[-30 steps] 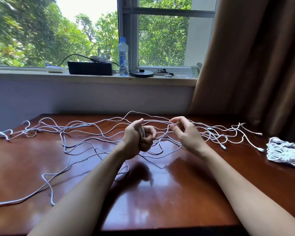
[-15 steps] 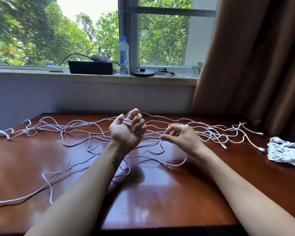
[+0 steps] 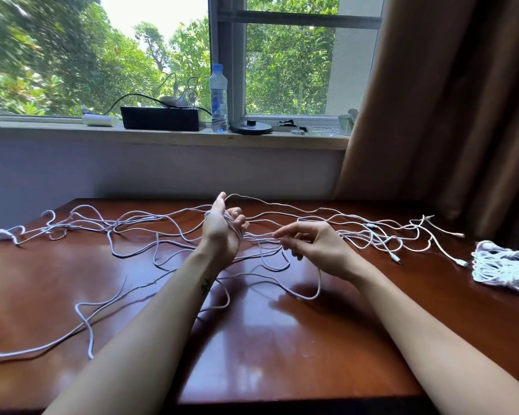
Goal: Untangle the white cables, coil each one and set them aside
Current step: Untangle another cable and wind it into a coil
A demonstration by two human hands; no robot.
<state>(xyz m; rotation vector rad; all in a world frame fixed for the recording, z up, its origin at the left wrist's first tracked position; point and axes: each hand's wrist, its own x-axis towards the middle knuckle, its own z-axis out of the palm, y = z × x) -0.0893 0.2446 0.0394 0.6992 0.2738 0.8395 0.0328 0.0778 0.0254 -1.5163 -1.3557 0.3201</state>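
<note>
the white cables lie in a loose tangle across the dark red wooden bench, running from its far left edge to the plugs near the right. both hands are raised just above the middle of the tangle. the left hand stands with its thumb up, and its grip is curled round several turns of cable wound over the fingers. the right hand is just beside it, its grip pinching one strand between thumb and forefinger while the other fingers hang loosely bent. that strand runs across to the left hand. a slack loop droops onto the bench below both wrists. a coiled bundle of white cable sits apart at the right edge, near the brown curtain. on the window sill stand a water bottle and a black box.
</note>
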